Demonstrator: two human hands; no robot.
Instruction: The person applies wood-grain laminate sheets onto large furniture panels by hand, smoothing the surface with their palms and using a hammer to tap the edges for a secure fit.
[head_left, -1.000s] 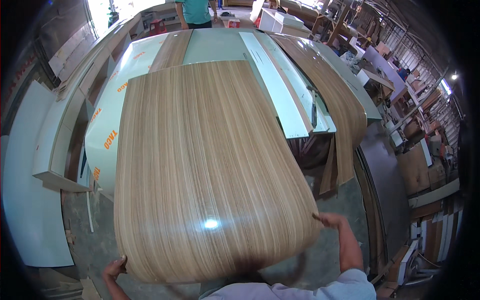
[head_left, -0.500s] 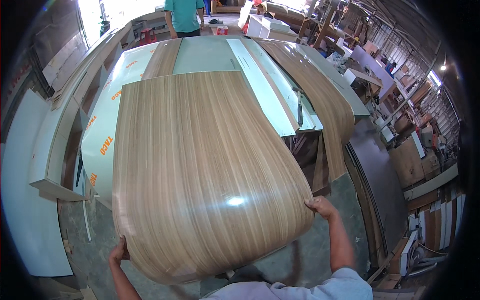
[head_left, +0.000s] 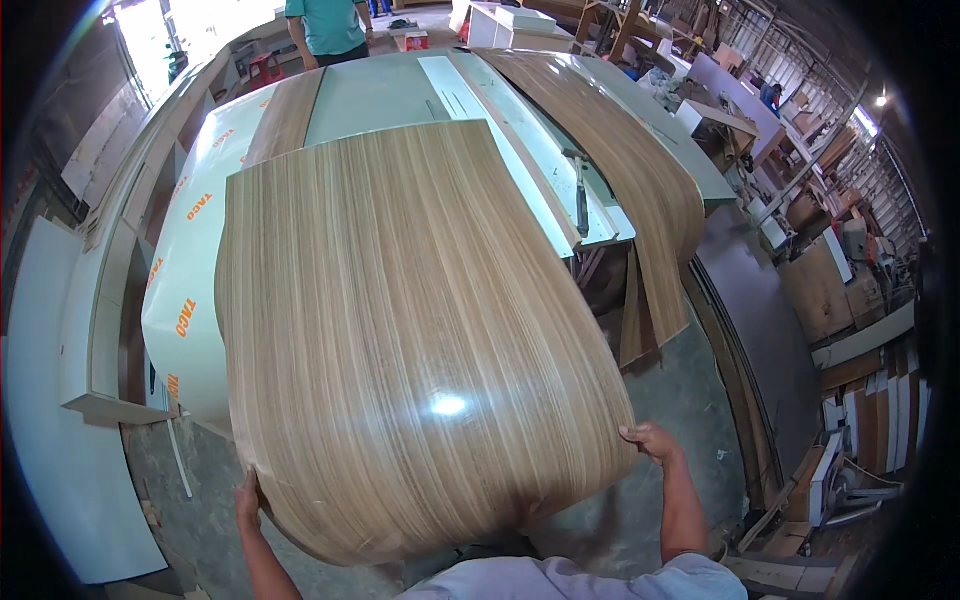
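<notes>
Head view: I see the wood-grain sheet (head_left: 400, 330) with its far end over the pale surface (head_left: 380, 95) and its near end bowed downward. Left hand (head_left: 248, 498) and right hand (head_left: 654, 440) pinch opposite side edges; the fingers underneath are mostly hidden, so their curl is unclear to me. Right of the sheet, grey floor (head_left: 685, 400) opens toward a dark panel (head_left: 755, 300); a hammer (head_left: 581, 195) lies near the sheet's right edge

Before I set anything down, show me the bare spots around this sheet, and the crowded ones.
Mostly bare: the pale tabletop between the brown strip and white boards; the floor between the wood-grain sheet and dark panel. Crowded: the boards' near end, where the hammer lies.
</notes>
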